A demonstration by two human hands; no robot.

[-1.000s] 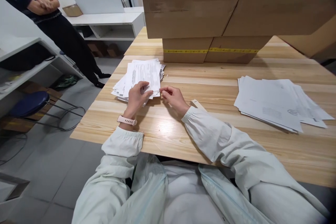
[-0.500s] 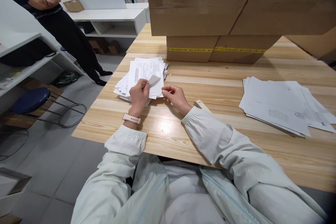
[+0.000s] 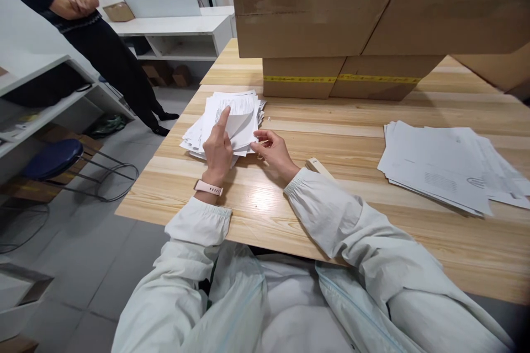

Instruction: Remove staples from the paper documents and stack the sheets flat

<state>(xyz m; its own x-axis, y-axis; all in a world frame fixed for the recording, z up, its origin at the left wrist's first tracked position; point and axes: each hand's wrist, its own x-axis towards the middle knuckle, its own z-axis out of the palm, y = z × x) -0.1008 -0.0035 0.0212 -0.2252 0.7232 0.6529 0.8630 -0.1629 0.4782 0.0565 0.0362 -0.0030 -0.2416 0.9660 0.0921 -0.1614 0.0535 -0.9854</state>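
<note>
A loose stack of printed sheets [image 3: 194, 135] lies near the left side of the wooden table. My left hand [image 3: 218, 149] is over it, with the index finger stretched out and the other fingers curled. Beside that finger the top sheet of paper [image 3: 240, 123] is bent up, its curled part against my left hand, which grips it. At the stack's right edge is my right hand [image 3: 273, 151], thumb and index finger slightly apart at the paper's corner. Its other fingers are bent and partly hidden.
A second pile of papers [image 3: 434, 162] is on the right of the table [image 3: 331, 220]. Large cardboard boxes [image 3: 314, 5] stand at the back. A small pale wooden piece [image 3: 318, 167] lies by my right sleeve. Left are a blue stool [image 3: 53, 160] and a standing person [image 3: 107, 49].
The top sheet has been lifted and curled further over. My left index finger has straightened away from its earlier pinch. My right hand has shifted slightly left, its thumb and index now more apart.
</note>
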